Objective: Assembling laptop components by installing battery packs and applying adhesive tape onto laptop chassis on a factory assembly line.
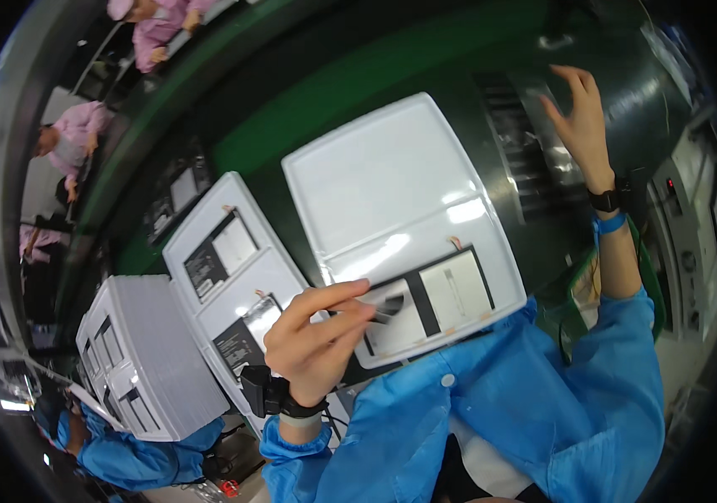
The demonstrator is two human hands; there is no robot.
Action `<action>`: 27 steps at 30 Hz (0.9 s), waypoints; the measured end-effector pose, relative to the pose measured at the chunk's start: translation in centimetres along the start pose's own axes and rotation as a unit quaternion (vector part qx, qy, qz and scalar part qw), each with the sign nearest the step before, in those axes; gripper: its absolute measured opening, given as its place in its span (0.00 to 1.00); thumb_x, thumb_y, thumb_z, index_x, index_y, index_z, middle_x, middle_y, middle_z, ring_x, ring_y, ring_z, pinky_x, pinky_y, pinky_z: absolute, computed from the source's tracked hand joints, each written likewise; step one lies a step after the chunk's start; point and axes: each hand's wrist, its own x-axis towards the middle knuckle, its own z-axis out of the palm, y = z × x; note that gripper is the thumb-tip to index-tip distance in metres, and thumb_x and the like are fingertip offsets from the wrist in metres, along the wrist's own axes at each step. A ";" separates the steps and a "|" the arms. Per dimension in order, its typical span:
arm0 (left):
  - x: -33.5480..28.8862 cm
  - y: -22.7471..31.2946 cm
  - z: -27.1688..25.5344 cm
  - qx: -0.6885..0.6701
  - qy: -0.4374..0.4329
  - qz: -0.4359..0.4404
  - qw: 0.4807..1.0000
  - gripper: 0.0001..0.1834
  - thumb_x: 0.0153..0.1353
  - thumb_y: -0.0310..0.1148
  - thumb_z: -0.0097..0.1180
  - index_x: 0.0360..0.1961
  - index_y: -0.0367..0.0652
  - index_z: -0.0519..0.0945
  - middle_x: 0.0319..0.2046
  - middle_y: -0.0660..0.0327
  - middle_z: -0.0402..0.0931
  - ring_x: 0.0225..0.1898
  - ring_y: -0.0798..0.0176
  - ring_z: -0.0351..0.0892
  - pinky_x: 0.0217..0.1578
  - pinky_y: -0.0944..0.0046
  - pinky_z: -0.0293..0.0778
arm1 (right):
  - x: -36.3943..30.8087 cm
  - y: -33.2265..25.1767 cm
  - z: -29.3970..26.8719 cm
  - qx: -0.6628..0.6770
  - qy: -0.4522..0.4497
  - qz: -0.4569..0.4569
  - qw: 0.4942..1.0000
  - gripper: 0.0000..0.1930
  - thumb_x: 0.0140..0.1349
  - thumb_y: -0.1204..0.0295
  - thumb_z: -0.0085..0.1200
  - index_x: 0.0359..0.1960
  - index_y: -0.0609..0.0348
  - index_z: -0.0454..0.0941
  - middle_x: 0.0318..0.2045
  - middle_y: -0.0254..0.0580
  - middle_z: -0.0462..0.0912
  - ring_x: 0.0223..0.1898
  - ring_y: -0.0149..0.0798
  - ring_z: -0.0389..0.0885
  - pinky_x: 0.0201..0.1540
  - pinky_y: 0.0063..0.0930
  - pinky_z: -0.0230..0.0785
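My left hand (316, 339) pinches a small dark strip (389, 309), like a piece of black tape or film. It hovers over a flat battery pack (457, 289) with pale panels and a black band, lying in the near part of a white plastic tray (382, 184). Part of the pack is hidden behind my fingers. Farther right, my right hand (578, 121) is raised with thumb and fingers apart, and nothing shows between them. Beside it lies a sheet with rows of black strips (516, 138).
To the left, another white tray (245, 226) holds more flat packs, next to a tall stack of trays (178, 352). A green bin (581, 298) stands below my right forearm. Grey equipment (684, 226) is at the right. Co-workers sit at the left and far left.
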 end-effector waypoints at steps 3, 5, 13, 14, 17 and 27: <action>0.6 0.5 1.8 0.016 -0.092 0.105 0.990 0.13 0.46 0.21 0.75 0.36 0.40 0.90 0.44 0.54 0.86 0.33 0.59 0.86 0.31 0.64 0.78 | -0.2 -9.2 -6.1 0.416 -0.311 0.180 0.835 0.09 0.67 0.69 0.63 0.44 0.60 0.84 0.35 0.38 0.85 0.36 0.32 0.83 0.39 0.26 0.74; 0.9 0.5 3.6 -0.014 -0.128 0.164 0.978 0.16 0.45 0.23 0.75 0.38 0.40 0.90 0.43 0.57 0.86 0.33 0.61 0.84 0.33 0.66 0.76 | -1.4 -13.8 -9.1 0.523 -0.513 0.177 0.657 0.08 0.69 0.69 0.62 0.41 0.62 0.85 0.33 0.35 0.86 0.34 0.28 0.82 0.35 0.23 0.73; -0.7 -0.8 4.2 -0.025 -0.149 0.140 0.979 0.16 0.36 0.27 0.79 0.32 0.45 0.92 0.37 0.61 0.85 0.33 0.60 0.83 0.30 0.63 0.75 | -4.4 -14.8 -10.3 0.582 -0.569 0.388 0.431 0.07 0.67 0.72 0.65 0.38 0.64 0.84 0.29 0.34 0.86 0.29 0.22 0.84 0.32 0.15 0.74; -0.8 -0.9 4.1 0.011 -0.147 0.115 0.982 0.16 0.38 0.27 0.78 0.33 0.46 0.92 0.38 0.61 0.85 0.34 0.60 0.83 0.32 0.63 0.75 | -4.5 -14.9 -10.2 0.581 -0.571 0.390 0.429 0.07 0.67 0.72 0.65 0.38 0.64 0.84 0.29 0.34 0.86 0.29 0.22 0.84 0.32 0.15 0.74; -0.9 -2.1 4.0 0.074 -0.150 0.056 0.984 0.16 0.40 0.25 0.76 0.36 0.46 0.91 0.40 0.61 0.85 0.37 0.59 0.82 0.35 0.62 0.75 | -5.3 -15.4 -10.1 0.521 -0.505 0.381 0.573 0.05 0.63 0.75 0.67 0.34 0.63 0.83 0.25 0.31 0.85 0.26 0.19 0.81 0.31 0.14 0.72; -2.2 -4.6 5.0 0.228 -0.127 0.043 0.964 0.18 0.46 0.23 0.73 0.42 0.43 0.89 0.33 0.63 0.79 0.34 0.58 0.75 0.33 0.61 0.74 | -6.0 -18.0 -7.7 0.379 -0.414 0.402 0.724 0.06 0.61 0.74 0.69 0.33 0.63 0.84 0.25 0.32 0.85 0.26 0.19 0.81 0.29 0.12 0.70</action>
